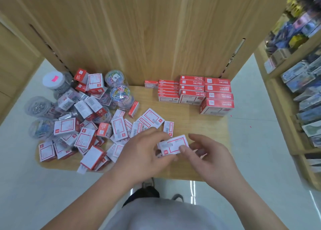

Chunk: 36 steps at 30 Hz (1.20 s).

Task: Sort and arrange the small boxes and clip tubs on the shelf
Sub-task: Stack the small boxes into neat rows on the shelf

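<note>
A small red-and-white box [173, 145] is held just above the wooden shelf [196, 125], near its front edge. My left hand [147, 151] grips its left end and my right hand [208, 151] pinches its right end with the thumb on top. A loose heap of similar small boxes [83, 136] covers the shelf's left half. Clear clip tubs [119, 92] with coloured and silver clips stand and lie among them at the back left. Neat stacks of red boxes [191, 92] line the back right, against the wooden back panel.
The shelf's front edge runs just under my hands, with pale floor and my feet below. Another shelving unit [298, 90] full of stationery stands on the right. A white-lidded tub [53, 80] with a pink sticker sits at the far left.
</note>
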Motion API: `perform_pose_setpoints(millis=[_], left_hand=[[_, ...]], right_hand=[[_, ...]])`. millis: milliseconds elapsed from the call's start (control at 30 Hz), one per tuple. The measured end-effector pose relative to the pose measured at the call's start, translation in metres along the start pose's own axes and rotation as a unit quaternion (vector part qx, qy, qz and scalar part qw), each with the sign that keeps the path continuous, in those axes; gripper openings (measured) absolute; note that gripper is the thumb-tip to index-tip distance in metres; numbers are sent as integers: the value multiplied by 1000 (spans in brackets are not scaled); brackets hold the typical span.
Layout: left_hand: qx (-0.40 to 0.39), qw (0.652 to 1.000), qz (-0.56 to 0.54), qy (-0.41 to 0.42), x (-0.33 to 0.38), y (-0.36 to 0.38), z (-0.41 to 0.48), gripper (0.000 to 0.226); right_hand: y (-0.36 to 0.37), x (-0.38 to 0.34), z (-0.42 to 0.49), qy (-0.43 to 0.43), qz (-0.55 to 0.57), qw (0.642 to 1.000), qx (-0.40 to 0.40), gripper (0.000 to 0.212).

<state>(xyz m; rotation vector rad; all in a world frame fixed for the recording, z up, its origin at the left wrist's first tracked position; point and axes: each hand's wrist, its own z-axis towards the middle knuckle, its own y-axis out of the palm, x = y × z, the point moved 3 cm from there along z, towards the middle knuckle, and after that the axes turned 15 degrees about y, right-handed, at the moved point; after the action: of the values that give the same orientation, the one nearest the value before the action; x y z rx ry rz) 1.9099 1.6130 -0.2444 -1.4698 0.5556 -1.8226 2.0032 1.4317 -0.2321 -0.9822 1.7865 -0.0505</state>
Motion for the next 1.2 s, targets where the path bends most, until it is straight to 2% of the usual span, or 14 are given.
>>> perform_pose_setpoints(millis=[67,100,200,267,333,467,633,733,833,900,967,1033,1100,1200], left_hand=[[55,998,3,-15,12,-1,1,29],[70,997,6,-19,16,0,2,29],[38,999,5,-6,20,9,2,37],[-7,999,50,16,9,13,0,43],[-50,993,106,18,-6,15,3,40],[-140,982,119,49,-12,27,20,45],[-215,954,188,88,-7,37,42,34],[-258,945,178,97,-7,37,51,39],[-203,970,105,86,-6,29,58,40],[-117,991,37,49,-7,13,62,38],[-29,999,-45,0,-8,-5,62,33],[32,983,-165,-70,-9,-16,59,39],[69,953,-269,-119,-9,-21,55,46],[105,924,-335,-150,-12,-26,50,46]], right_hand=[[5,-9,-1,22,111,990,-80,8],[6,-11,-1,34,157,983,-94,5],[4,-6,4,68,233,968,-57,6],[-5,2,9,82,237,968,7,13],[-16,4,12,91,241,966,32,14],[-24,0,9,114,299,947,-13,6],[-27,3,9,86,250,964,-27,30],[-31,2,11,78,230,970,-19,43],[-36,0,13,70,240,968,1,43],[-38,-3,15,71,246,966,20,42],[-38,-6,18,74,253,964,31,39],[-36,-12,21,71,254,964,38,35],[-32,-20,25,60,250,966,36,32],[-25,-33,30,39,256,966,23,29]])
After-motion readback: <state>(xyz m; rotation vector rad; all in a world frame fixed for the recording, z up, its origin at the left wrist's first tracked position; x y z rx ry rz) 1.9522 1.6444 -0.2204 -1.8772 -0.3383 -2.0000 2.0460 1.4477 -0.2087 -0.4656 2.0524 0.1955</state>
